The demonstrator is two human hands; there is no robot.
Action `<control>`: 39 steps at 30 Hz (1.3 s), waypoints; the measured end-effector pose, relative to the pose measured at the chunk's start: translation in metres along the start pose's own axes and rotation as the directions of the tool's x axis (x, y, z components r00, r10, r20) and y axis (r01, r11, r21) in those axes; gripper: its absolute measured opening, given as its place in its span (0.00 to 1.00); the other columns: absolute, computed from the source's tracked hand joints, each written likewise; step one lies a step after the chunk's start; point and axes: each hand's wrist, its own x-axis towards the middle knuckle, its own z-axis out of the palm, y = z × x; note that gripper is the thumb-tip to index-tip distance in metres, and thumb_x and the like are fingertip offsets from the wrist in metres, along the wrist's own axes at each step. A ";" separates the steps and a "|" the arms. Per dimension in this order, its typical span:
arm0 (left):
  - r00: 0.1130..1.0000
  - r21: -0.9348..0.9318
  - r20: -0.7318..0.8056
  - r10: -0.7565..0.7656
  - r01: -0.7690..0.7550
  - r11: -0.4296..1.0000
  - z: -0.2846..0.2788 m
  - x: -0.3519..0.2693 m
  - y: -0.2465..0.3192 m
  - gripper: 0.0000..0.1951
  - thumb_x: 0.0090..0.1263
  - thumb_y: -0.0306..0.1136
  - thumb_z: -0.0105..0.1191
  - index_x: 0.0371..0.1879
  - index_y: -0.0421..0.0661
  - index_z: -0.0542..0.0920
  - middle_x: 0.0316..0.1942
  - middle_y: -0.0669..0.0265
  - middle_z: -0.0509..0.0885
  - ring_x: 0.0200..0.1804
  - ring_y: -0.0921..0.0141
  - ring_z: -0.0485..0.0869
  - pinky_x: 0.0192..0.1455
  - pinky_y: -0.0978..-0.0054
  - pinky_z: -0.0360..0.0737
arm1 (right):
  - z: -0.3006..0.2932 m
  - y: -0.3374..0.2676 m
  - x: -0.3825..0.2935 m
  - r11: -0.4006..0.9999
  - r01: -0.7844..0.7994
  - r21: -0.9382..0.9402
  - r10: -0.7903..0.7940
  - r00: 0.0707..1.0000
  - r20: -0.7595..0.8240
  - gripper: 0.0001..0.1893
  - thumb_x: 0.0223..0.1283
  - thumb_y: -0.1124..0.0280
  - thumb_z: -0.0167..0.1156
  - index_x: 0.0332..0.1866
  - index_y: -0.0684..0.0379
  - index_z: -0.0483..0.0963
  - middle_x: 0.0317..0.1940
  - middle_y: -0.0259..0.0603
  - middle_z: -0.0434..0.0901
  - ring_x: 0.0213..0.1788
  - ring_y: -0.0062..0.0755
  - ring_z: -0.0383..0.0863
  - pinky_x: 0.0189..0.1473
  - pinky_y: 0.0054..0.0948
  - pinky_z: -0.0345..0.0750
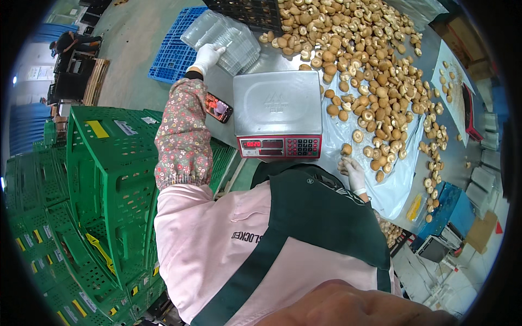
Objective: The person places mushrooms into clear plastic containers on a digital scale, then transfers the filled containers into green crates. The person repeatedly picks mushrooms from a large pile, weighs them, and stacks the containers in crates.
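My left hand (207,58), in a white glove, reaches to a stack of clear plastic trays (238,45) at the top left of the scale, its fingers at the stack's near edge. Whether they grip a tray cannot be made out. My right hand (353,171), gloved too, is by the table's front edge, its fingertips just below a brown mushroom (346,149); whether they touch it is unclear. Between the hands stands a digital scale (278,104) with a bare steel platform and a lit red display. Loose mushrooms (381,102) are heaped on the right, partly over white plastic sheeting (391,199).
A phone (219,107) lies left of the scale. Green plastic crates (106,171) are stacked at the left, near a blue plastic pallet (173,49). A black crate (248,14) stands at the back. Another red device (472,114) is at the far right. A person (71,42) bends in the distance.
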 end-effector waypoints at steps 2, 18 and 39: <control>0.994 -0.194 0.069 -0.086 0.098 0.976 -0.001 0.011 -0.033 0.20 0.71 0.48 0.62 0.49 0.43 0.89 0.42 0.51 0.90 0.45 0.58 0.89 0.53 0.65 0.81 | 0.007 -0.005 0.003 1.000 0.005 -0.007 -0.005 1.000 0.031 0.15 0.76 0.66 0.54 0.58 0.64 0.77 0.45 0.39 0.86 0.42 0.25 0.86 0.45 0.23 0.81; 0.561 0.389 -0.660 0.499 -0.313 0.866 0.023 -0.160 0.096 0.04 0.67 0.32 0.64 0.36 0.49 0.84 0.36 0.64 0.85 0.41 0.60 0.83 0.46 0.64 0.79 | 0.019 -0.008 0.008 0.993 0.107 -0.051 -0.109 0.994 -0.028 0.14 0.75 0.68 0.55 0.57 0.66 0.77 0.43 0.38 0.86 0.41 0.24 0.85 0.45 0.24 0.81; 0.678 -0.043 -0.151 0.719 -0.731 0.681 0.136 -0.321 0.207 0.20 0.60 0.31 0.67 0.52 0.46 0.81 0.49 0.64 0.84 0.55 0.61 0.82 0.59 0.61 0.78 | -0.023 -0.127 0.158 0.220 0.327 -0.919 -0.745 0.664 0.058 0.20 0.56 0.64 0.64 0.55 0.56 0.79 0.50 0.45 0.84 0.57 0.48 0.79 0.58 0.44 0.75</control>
